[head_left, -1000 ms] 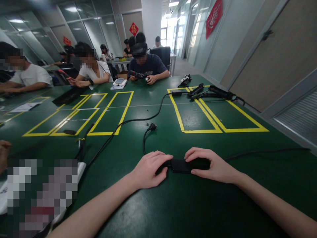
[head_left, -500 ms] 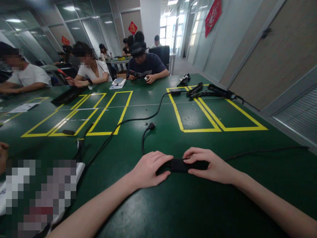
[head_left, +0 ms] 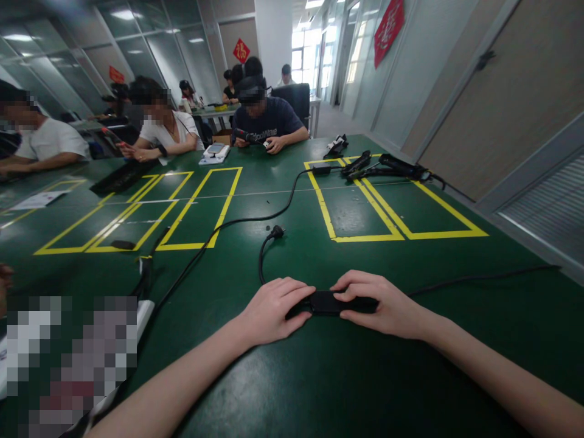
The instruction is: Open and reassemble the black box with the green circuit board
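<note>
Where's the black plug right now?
In the head view, slightly left of centre, the black plug lies on the green table beyond the left hand.

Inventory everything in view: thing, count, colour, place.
table: 1, green, foreground
tape outlines: several, yellow, on table
power adapter: 1, black, near centre
power plug: 1, black, beyond adapter, leftward
cables: several, black, across table
inline box: 1, black, far side
unidentified gear: several, black, far right
white box: 1, white, table's far edge
office chair: 1, black, back
hangings: 3, red, background
door: 1, beige, right
people: several, mixed clothing, beyond table
left hand: 1, bare, at adapter's left end
right hand: 1, bare, around adapter's right end
</note>
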The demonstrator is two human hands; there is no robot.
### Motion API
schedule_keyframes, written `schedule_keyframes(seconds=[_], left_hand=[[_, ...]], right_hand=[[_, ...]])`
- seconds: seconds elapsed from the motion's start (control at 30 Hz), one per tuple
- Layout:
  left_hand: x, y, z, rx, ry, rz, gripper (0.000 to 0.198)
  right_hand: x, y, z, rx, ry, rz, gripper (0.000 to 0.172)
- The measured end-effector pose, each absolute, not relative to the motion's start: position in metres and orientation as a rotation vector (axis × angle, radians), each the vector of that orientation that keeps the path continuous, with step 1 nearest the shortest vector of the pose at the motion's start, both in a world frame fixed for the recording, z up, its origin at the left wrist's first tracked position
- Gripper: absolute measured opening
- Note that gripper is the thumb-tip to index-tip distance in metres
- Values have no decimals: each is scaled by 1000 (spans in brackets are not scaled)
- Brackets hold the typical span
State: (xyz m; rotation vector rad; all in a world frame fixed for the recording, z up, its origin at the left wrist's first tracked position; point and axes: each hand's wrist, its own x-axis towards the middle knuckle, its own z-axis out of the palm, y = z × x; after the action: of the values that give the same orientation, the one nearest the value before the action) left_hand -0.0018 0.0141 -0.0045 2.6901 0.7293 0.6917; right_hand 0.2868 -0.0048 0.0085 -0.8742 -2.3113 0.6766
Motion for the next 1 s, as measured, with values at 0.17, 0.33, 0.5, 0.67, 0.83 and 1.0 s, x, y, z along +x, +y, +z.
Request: schedule_keyframes(seconds=[0.17, 0.33, 0.5, 0.67, 0.83, 1.0], left_hand=[[-1, 14, -4, 2681, 715, 720, 35], [0, 14, -6, 2671, 719, 724, 35], [3, 12, -3, 2683, 757, 715, 31], [8, 9, -2, 2699, 810, 697, 34], [18, 5, -6, 2680, 958, 740, 28], [23, 2, -4, 2660, 1009, 716, 21]], right_hand=[[286, -5, 10, -885, -2314, 691, 7], [287, -4, 7, -876, -2344, 639, 8], [286, -5, 5, -875, -2403, 521, 9], [284, -6, 7, -868, -2430, 443, 10], [278, -7, 11, -866, -2457, 429, 25], [272, -6, 9, -827, -2484, 412, 35]])
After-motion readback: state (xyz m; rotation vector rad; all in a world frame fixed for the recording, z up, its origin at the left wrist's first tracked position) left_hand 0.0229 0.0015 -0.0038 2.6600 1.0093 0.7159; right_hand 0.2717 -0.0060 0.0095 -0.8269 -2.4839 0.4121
